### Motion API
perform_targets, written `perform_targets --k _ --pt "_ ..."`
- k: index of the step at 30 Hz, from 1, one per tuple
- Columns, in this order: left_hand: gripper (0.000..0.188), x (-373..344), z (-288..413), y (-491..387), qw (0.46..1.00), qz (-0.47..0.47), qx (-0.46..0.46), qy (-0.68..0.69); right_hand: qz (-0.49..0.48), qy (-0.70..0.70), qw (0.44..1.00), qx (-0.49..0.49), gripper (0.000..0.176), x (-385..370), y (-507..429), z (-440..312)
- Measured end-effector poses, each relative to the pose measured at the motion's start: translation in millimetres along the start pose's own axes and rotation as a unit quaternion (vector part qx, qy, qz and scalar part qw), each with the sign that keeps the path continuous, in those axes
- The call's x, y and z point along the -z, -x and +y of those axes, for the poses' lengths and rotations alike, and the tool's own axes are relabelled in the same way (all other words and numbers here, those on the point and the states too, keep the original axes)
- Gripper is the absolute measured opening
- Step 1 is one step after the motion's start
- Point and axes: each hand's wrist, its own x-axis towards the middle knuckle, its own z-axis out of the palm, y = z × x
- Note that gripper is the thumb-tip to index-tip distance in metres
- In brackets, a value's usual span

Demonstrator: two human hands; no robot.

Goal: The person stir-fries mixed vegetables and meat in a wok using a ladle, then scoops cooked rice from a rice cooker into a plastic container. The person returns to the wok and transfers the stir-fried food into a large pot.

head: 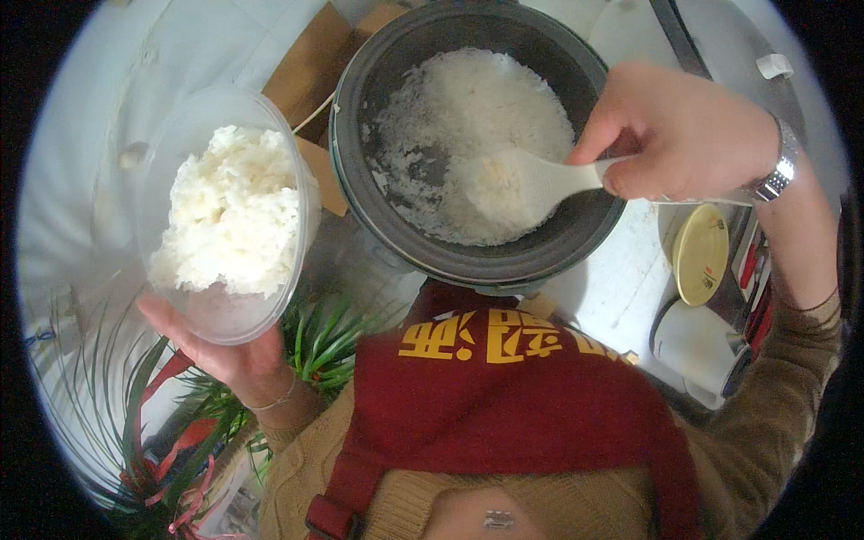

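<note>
Cooked white rice (229,209) is heaped in a clear plastic bowl (223,324), which my left hand (229,351) supports from below, left of the rice pot. My right hand (688,135) grips the handle of a white rice paddle (533,185). The paddle's blade is down in the dark round cooking pot (472,266), against a flat layer of rice (479,108) that covers much of its bottom. At the left side of this layer some dark pot bottom shows through. A few grains cling to the inner wall.
Cardboard (304,67) and a white cord (314,117) lie behind and left of the pot. Green potted plants (324,337) with red ribbons stand at the lower left. To the right are a yellow oval plate (700,255) and a white container (695,347).
</note>
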Motion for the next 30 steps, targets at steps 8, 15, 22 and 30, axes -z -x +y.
perform_targets --k 8,15,22,30 --pt "0.078 3.8 -5.2 -2.0 0.999 -0.02 0.033 0.03 -0.077 0.027 0.995 -0.055 0.012 -19.5 -53.8 -27.6" --pt "0.08 4.8 -8.2 -4.1 0.994 -0.063 0.063 0.068 -0.051 -0.218 0.971 -0.086 0.04 -30.2 -60.6 -13.5" --pt "0.08 -10.3 -5.9 3.3 0.995 -0.06 0.05 0.062 0.06 -0.325 0.943 -0.047 0.036 -36.6 -56.2 -8.2" --pt "0.079 -18.8 0.8 8.4 0.999 -0.019 0.024 0.016 0.102 -0.369 0.923 -0.039 0.037 -32.5 -34.5 -8.0"
